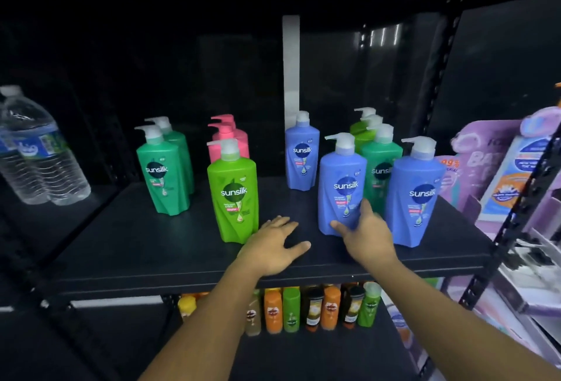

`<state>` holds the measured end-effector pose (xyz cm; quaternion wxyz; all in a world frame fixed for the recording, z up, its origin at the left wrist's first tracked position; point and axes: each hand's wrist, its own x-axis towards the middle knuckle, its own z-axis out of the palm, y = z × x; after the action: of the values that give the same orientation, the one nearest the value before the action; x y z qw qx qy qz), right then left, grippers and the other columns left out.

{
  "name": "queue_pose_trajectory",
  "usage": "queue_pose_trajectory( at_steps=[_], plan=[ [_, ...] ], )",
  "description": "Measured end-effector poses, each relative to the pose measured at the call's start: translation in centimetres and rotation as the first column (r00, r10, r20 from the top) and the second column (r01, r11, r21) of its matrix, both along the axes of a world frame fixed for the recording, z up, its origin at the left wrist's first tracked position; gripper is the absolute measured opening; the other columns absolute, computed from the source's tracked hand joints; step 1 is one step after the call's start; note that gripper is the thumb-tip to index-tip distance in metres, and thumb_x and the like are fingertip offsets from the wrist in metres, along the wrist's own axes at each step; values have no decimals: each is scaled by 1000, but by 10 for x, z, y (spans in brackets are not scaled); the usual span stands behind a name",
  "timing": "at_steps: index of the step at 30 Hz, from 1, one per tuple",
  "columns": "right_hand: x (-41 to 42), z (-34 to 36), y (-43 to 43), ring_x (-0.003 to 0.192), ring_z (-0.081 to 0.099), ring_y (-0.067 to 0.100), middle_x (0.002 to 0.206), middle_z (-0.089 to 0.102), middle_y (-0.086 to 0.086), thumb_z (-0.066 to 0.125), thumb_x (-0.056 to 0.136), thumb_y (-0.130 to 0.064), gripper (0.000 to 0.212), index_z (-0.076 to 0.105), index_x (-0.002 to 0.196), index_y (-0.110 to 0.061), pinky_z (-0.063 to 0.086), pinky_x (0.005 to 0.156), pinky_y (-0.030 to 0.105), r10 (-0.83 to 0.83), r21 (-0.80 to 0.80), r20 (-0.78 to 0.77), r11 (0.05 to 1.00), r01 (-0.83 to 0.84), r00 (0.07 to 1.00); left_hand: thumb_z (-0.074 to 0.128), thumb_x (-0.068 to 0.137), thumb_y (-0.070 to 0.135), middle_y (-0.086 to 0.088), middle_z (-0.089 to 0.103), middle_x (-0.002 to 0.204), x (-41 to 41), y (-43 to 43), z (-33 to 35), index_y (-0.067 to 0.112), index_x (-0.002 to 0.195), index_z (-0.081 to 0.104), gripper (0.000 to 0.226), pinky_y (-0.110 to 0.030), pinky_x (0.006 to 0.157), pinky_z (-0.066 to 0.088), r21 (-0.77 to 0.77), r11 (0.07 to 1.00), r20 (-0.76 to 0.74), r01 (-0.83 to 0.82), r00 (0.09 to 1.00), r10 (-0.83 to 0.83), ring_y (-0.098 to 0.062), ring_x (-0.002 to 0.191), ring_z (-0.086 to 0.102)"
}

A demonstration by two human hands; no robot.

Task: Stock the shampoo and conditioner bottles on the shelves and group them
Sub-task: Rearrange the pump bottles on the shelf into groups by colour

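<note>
A: Right hand (365, 236), position?
B: On the front-centre blue bottle (341, 186), low on its label side. Thumb up along the right edge, fingers (337, 225) stretched across the base, spread apart, not curled round. Some blur there.
A: Left hand (273, 247)?
B: Palm down, fingers apart, holding nothing. Just beside the base of the light green bottle (233, 195), low over the black shelf (136, 253). Touching the board or not: cannot tell.
A: Layout of the rest?
B: All upright, pump tops on. Two dark green bottles (162, 174) at left, one behind the other. Two pink bottles (230, 135) straight behind the light green bottle. Second blue bottle (302, 153) further back at centre, third blue bottle (416, 195) at front right. Between the two front blues, set back, a lone dark green bottle (381, 168), with rear light green bottles (361, 133) behind it.
A: Surroundings?
B: Water bottles (39, 153) far left, purple packs (485, 162) far right, small orange and green bottles (303, 308) on the level below.
</note>
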<state>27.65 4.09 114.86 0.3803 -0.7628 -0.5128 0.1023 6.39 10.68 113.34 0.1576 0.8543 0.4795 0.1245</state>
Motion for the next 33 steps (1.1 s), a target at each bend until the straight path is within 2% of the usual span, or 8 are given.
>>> queue_pose_trajectory(
  at_steps=[5,8,12,16,23,28,33],
  plan=[
    [-8,0,33,107,61,31,119,63,8,79,84,-40,59,47,126,-15,43,77,33,107,24,-70,994,-106,992,50,94,70,11,20,170,0,2,0,31,160,33,78,-34,128,13,-12,1000,10,-14,1000,14,-12,157,10],
    [-17,2,53,109,61,33,119,63,9,79,85,-37,60,43,125,-12,44,77,34,114,30,-93,993,-111,989,51,95,68,11,20,170,-1,3,1,30,160,34,77,-32,127,11,-25,1000,11,0,1000,0,-9,157,9],
    [-22,4,75,106,56,37,113,64,13,77,86,-42,57,36,115,-13,51,84,45,99,-13,3,995,-99,995,51,95,68,12,19,169,-1,3,1,31,159,34,77,-31,127,11,-24,1000,13,-5,1000,5,-9,157,8],
    [-24,10,93,108,58,39,116,65,14,78,85,-40,56,31,106,-18,52,87,49,109,-13,-2,994,-109,994,52,94,68,13,20,169,0,4,2,30,159,35,77,-30,127,11,-27,1000,16,-7,1000,8,-8,157,8],
    [-28,6,115,107,61,40,114,66,14,79,84,-39,59,33,112,-16,53,88,50,81,8,-43,997,-81,996,56,93,67,12,22,169,1,7,1,29,158,38,77,-31,128,12,-27,999,37,-20,999,21,-7,157,9],
    [-33,2,125,104,63,38,113,66,12,80,82,-42,60,30,107,-21,54,86,50,58,26,-75,998,-56,996,56,92,68,13,22,169,0,8,-1,30,158,38,78,-32,128,12,-27,999,47,-19,999,21,-7,157,9],
    [-32,-2,119,107,59,40,113,66,16,74,87,-46,57,40,115,-11,51,89,48,47,-26,-8,999,-47,999,56,92,68,14,23,168,0,8,0,30,158,38,78,-30,127,11,-25,999,49,-22,999,23,-6,157,9]
  ],
)
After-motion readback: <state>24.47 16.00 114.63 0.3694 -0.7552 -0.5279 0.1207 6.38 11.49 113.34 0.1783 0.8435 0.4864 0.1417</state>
